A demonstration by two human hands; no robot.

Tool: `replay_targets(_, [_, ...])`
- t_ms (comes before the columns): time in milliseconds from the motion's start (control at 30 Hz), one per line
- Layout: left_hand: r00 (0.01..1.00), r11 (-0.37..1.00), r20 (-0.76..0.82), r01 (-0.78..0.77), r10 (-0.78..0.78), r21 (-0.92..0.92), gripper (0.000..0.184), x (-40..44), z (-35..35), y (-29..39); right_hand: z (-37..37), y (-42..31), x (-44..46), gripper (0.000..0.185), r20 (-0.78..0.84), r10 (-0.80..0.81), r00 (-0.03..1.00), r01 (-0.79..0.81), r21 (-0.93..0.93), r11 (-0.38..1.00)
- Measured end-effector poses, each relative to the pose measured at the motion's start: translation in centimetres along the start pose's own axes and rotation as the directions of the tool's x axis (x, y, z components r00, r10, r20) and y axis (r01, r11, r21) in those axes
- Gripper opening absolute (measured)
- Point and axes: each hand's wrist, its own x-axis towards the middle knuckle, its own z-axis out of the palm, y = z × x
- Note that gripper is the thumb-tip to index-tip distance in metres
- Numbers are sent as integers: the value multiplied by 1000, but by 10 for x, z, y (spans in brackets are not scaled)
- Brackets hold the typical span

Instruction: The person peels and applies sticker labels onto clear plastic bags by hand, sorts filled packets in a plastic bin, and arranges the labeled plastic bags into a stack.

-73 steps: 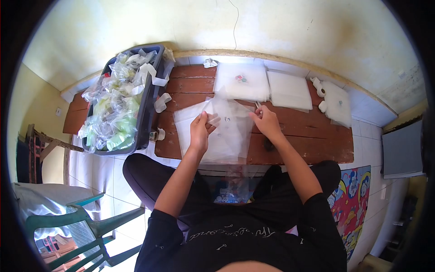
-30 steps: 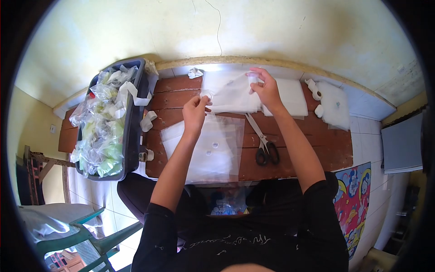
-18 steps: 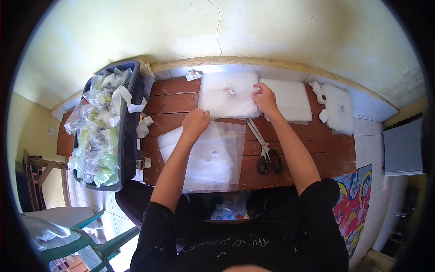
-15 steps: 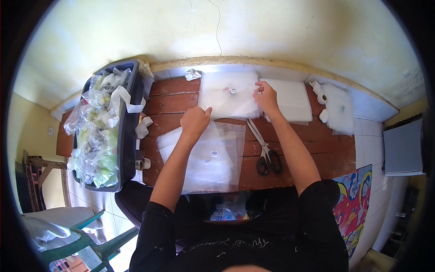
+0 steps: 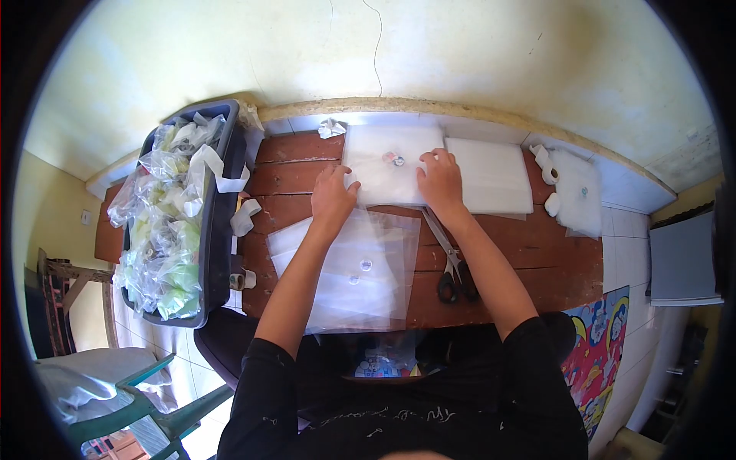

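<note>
My left hand [image 5: 334,192] rests at the left edge of a stack of clear plastic bags [image 5: 383,172] with a small printed mark, its fingers spread. My right hand [image 5: 440,178] touches the right side of the same stack, fingers apart and bent. Nearer me, overlapping clear bags [image 5: 345,268] with two small round marks lie on the red-brown wooden table [image 5: 506,253]. Black-handled scissors [image 5: 448,261] lie partly under my right forearm, blades slightly apart.
A dark tub [image 5: 218,222] full of plastic-wrapped items stands at the left. Another bag stack [image 5: 491,176], a white roll [image 5: 549,175] and a third stack [image 5: 579,192] lie to the right. Crumpled paper [image 5: 331,128] is by the wall. A green chair [image 5: 184,414] stands lower left.
The bag my hands held above the near pile now lies on the back stack. The scissors have gone from my right hand to the table. My right hand has moved slightly inward.
</note>
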Motion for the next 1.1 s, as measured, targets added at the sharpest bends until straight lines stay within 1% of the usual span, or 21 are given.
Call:
replay_targets(33, [1000,1000,-15,4,-4,-23,31,0,0,-1,2,-5,1,18,-37,-59,998,62,96,993])
replay_targets(67, [1000,1000,-17,3,-4,-23,31,0,0,-1,5,-13,3,18,-39,-60,997,64,97,993])
replay_targets(167, [996,995,-75,39,-46,-95,28,0,-6,-1,16,-44,7,16,-57,-95,994,109,325,939])
replay_targets(200, [994,991,-100,26,-40,-130,29,0,-10,-2,19,-53,8,16,-60,-103,993,117,330,937])
replay_targets(267, [989,987,-138,23,-45,-159,29,-3,-22,-8,27,-71,12,16,11,-133,991,118,404,907])
replay_targets(333, [952,989,-305,-38,-6,-140,32,-12,-38,-19,36,-91,13,17,-1,-206,979,184,452,873])
replay_targets(367, [949,991,-315,-28,-16,-133,32,-19,-46,-24,43,-104,12,16,-4,-269,963,231,524,820])
replay_targets(400, [901,990,-426,24,-81,-137,36,-30,-54,-30,48,-119,10,16,-9,-328,945,269,593,759])
replay_targets(433, [838,987,-527,75,-141,-144,39,-41,-59,-35,51,-135,9,20,45,-397,917,292,603,743])
replay_targets(467, [834,987,-532,87,-148,-137,39,-52,-63,-42,54,-152,6,20,47,-405,913,294,613,733])
replay_targets(533, [766,972,-609,234,-205,-32,48,-73,-70,-57,61,-188,-3,32,106,-489,866,321,632,706])
replay_targets(600, [768,959,-595,283,-238,-19,52,-87,-74,-77,70,-220,-9,35,92,-508,856,329,661,675])
replay_targets(667, [719,945,-633,321,-287,-65,55,-93,-79,-93,77,-246,-10,37,72,-525,848,343,681,647])
replay_targets(733, [728,933,-596,343,-339,-111,56,-93,-87,-101,87,-264,-13,40,21,-564,825,413,659,629])
replay_targets(800, [753,899,-492,341,-436,-275,55,-87,-88,-103,97,-272,-15,40,41,-590,806,429,647,631])
replay_targets(867, [740,889,-495,348,-455,-296,52,-85,-85,-107,106,-276,-12,39,56,-617,785,452,628,633])
replay_targets(933, [734,799,-376,376,-566,-469,45,-81,-80,-116,119,-271,-8,31,72,-699,712,488,665,566])
replay_targets(967, [735,798,-374,373,-565,-473,45,-78,-76,-120,125,-266,-7,31,74,-698,712,489,661,569])
replay_targets(1033, [799,758,-316,247,-512,-604,39,-72,-71,-111,119,-258,-5,20,111,-616,780,326,768,551])
replay_targets(1067, [800,755,-313,245,-512,-608,39,-66,-69,-106,115,-251,0,20,114,-615,780,327,765,555])
replay_targets(1100, [835,757,-280,223,-473,-614,37,-56,-67,-100,111,-242,7,19,42,-575,817,344,765,545])
